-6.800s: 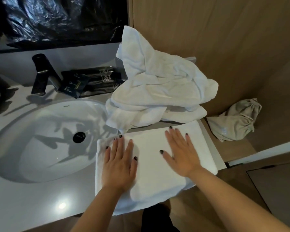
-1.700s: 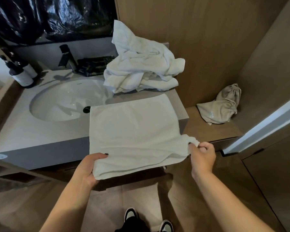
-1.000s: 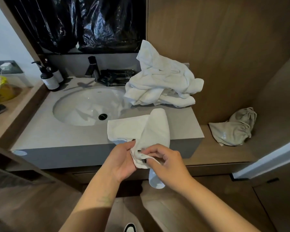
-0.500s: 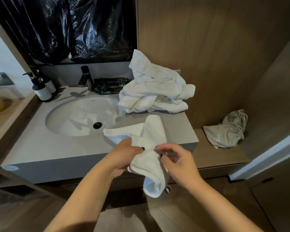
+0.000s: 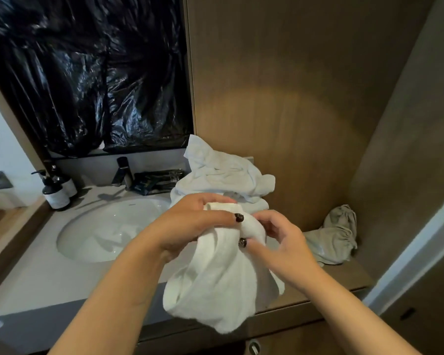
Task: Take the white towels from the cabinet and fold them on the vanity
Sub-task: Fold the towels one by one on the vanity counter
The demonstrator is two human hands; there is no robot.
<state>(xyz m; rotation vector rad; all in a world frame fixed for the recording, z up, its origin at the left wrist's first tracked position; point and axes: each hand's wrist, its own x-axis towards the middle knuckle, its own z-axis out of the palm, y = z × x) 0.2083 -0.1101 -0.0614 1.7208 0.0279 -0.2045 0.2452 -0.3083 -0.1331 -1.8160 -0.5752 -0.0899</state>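
A white towel (image 5: 221, 283) hangs bunched in the air over the front edge of the grey vanity (image 5: 44, 275). My left hand (image 5: 190, 224) grips its top, fingers curled round the gathered cloth. My right hand (image 5: 274, 242) pinches the same bunch from the right, thumb and fingers on the cloth. A heap of unfolded white towels (image 5: 223, 178) lies at the back right of the vanity, against the wooden wall, partly hidden behind my hands.
An oval white sink (image 5: 105, 226) fills the vanity's middle, with a dark tap (image 5: 122, 171) and dark packets (image 5: 159, 179) behind it. Two pump bottles (image 5: 57, 192) stand at the back left. A beige drawstring bag (image 5: 336, 237) lies on the lower wooden shelf at right.
The towel has left the vanity top and now hangs lifted and bunched between both hands. Earlier it lay flat under my palms, then I pulled it off by its near corners.
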